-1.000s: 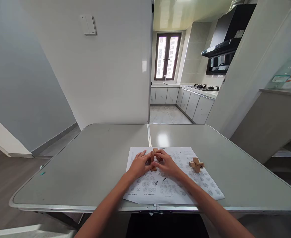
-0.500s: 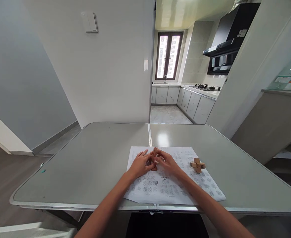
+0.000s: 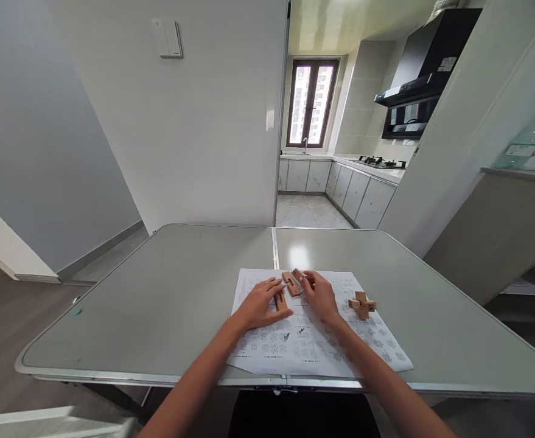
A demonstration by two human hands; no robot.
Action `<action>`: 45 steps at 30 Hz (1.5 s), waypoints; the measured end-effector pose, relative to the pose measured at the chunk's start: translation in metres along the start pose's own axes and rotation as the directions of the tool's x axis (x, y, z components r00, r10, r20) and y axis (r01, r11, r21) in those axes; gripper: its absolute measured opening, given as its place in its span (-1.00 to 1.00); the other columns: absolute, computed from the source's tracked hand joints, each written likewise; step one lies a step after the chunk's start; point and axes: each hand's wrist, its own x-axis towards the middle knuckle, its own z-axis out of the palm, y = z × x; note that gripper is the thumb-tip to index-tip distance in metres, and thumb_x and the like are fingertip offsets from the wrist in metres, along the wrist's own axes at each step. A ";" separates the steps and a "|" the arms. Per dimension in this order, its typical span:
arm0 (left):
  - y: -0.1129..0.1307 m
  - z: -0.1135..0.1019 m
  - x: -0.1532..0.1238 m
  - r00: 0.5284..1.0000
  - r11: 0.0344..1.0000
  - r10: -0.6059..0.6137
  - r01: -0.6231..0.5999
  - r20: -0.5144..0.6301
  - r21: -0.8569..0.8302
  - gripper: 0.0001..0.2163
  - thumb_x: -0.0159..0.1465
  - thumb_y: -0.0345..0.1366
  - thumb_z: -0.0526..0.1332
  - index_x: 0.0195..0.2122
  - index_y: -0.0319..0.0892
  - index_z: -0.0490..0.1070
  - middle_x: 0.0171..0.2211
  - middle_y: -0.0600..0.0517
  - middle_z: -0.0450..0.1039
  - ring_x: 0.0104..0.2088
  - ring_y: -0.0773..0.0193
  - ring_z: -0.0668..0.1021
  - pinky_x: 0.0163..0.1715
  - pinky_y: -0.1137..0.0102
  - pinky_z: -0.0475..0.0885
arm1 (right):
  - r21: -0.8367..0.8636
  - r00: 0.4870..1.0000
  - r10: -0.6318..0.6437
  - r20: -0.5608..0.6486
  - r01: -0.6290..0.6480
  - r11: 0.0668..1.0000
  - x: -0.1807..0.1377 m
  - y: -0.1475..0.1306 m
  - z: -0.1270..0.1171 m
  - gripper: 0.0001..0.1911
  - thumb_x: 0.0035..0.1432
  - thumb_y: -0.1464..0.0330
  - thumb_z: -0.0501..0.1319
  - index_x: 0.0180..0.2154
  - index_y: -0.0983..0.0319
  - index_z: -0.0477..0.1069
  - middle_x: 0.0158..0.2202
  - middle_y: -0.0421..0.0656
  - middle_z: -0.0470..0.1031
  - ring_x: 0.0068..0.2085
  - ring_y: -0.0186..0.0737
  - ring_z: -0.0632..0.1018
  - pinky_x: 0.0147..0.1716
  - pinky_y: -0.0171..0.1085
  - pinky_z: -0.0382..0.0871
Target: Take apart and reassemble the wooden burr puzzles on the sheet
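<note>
Three notched wooden puzzle pieces are by my hands on the printed sheet (image 3: 304, 359). My left hand (image 3: 257, 304) lies low with fingers stretched out and thumb apart. Its fingertips rest on the left wooden puzzle piece (image 3: 280, 302), which they partly cover. Between the hands lies the middle wooden puzzle piece (image 3: 291, 284), showing a notch. My right hand (image 3: 321, 296) has its fingertips closed on the right wooden puzzle piece (image 3: 297, 274), tilted up at the middle one's far end. Right of this hand sits an assembled wooden cross-shaped block puzzle (image 3: 363, 305).
The sheet lies on a grey folding table (image 3: 157, 304) with a metal rim and a centre seam. A small teal bit (image 3: 78, 311) is near the left edge. Beyond stand a white wall (image 3: 212, 134) and a kitchen doorway. Large bottles (image 3: 529, 146) stand on a ledge at right.
My hands have moved apart from where they met over the pieces. The wooden pieces, mostly covered before, now show side by side. The cross-shaped puzzle has stayed put.
</note>
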 end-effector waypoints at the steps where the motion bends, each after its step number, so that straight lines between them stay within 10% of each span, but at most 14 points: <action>1: 0.000 0.000 0.000 1.000 1.000 0.010 -0.010 -0.004 -0.003 -0.29 0.19 0.14 0.37 0.32 0.02 0.30 0.36 -0.11 0.29 0.38 -0.11 0.30 0.35 -0.03 0.20 | -0.022 1.000 0.001 -0.002 -0.001 1.000 0.000 0.003 0.001 -0.64 0.33 0.15 0.12 0.00 0.19 0.51 -0.15 0.01 0.65 -0.15 0.05 0.63 -0.12 -0.03 0.47; 20: -0.009 0.007 -0.002 0.993 0.999 -0.052 0.051 -0.107 -0.014 -0.16 0.17 0.13 0.40 0.39 -0.02 0.11 0.41 -0.18 0.16 0.37 -0.15 0.28 0.33 -0.04 0.26 | 0.077 0.942 -0.190 0.276 0.175 0.982 -0.009 -0.016 0.006 -0.72 0.32 0.30 0.14 -0.08 0.15 0.61 -0.06 -0.07 0.63 -0.16 -0.10 0.63 -0.11 -0.14 0.51; 32: -0.001 0.001 -0.001 0.998 0.994 0.021 -0.014 -0.066 0.106 -0.44 0.30 0.09 0.30 0.27 0.04 0.32 0.31 -0.05 0.34 0.33 -0.08 0.34 0.31 0.02 0.25 | 0.261 0.882 -0.249 0.400 0.151 0.954 -0.013 -0.034 -0.001 -0.73 0.35 0.27 0.10 -0.10 0.14 0.56 -0.15 -0.14 0.68 -0.14 -0.13 0.67 -0.07 -0.14 0.53; 45: -0.022 0.002 0.002 0.885 0.893 -0.302 0.393 -0.355 0.219 -0.61 0.31 -0.05 0.30 0.08 -0.11 0.40 0.15 -0.14 0.45 0.17 -0.10 0.44 0.20 -0.01 0.29 | 0.157 0.927 -0.150 0.343 0.100 0.982 -0.015 -0.027 0.002 -0.76 0.31 0.31 0.08 -0.26 0.16 0.52 -0.32 -0.18 0.63 -0.41 -0.21 0.55 -0.37 -0.26 0.40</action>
